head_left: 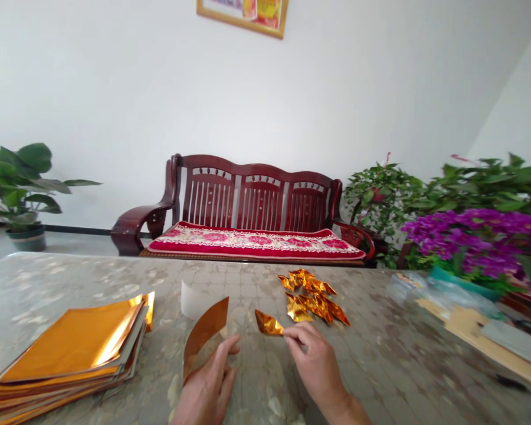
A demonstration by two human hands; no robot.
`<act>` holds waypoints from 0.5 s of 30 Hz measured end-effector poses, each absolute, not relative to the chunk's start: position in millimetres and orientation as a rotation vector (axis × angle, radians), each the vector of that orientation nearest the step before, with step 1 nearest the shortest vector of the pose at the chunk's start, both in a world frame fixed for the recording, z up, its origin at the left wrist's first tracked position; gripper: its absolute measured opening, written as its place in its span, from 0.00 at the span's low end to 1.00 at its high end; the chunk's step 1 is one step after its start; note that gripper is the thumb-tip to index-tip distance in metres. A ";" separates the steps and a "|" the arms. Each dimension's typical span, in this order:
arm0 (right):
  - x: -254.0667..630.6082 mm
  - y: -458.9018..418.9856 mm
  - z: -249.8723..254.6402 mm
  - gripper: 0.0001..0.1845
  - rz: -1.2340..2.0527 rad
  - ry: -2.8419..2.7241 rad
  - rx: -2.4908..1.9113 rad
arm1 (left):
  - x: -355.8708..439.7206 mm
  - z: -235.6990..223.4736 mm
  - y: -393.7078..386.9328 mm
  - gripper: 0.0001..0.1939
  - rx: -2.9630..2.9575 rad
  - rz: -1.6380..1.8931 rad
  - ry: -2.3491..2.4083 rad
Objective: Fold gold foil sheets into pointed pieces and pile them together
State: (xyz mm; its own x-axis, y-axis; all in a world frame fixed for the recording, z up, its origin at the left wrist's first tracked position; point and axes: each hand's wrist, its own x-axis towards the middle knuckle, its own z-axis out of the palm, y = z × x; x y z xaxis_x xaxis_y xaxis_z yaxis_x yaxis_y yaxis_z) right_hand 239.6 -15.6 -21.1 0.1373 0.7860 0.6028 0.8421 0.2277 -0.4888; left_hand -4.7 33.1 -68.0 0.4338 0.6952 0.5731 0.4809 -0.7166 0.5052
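Observation:
My left hand holds a curved strip of gold foil paper upright between thumb and fingers. My right hand pinches a small folded piece of gold foil at its end. The two hands are close together, a little apart, above the glass-topped table. Beyond them lies a loose heap of folded gold foil pieces. A thick stack of gold foil sheets sits to the left, with a curled white paper strip between it and the heap.
A plastic bag and flat cardboard lie on the table's right side. Past the far edge stand a dark wooden bench with a red cushion, potted plants on the right and a potted plant on the left.

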 end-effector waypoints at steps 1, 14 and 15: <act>243.4 -13.1 -18.7 0.08 -0.082 -1.613 -1.576 | -4.4 -67.0 32.1 0.23 2.447 1.154 0.985; 296.6 65.2 3.1 0.11 -0.475 -1.658 -1.907 | 1.2 -52.8 23.5 0.15 2.651 0.775 0.966; 299.0 72.5 5.2 0.11 -0.506 -1.685 -1.923 | 1.7 -51.8 23.5 0.15 2.669 0.755 0.966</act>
State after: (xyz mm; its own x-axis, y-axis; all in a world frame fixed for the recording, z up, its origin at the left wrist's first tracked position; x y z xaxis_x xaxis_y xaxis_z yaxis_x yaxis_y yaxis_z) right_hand 299.0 72.5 5.2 0.1521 0.7884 0.5961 0.9863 -0.0823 -0.1429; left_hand 1.7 23.5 -51.8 0.6550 0.6438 0.3956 0.5393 -0.7650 0.3519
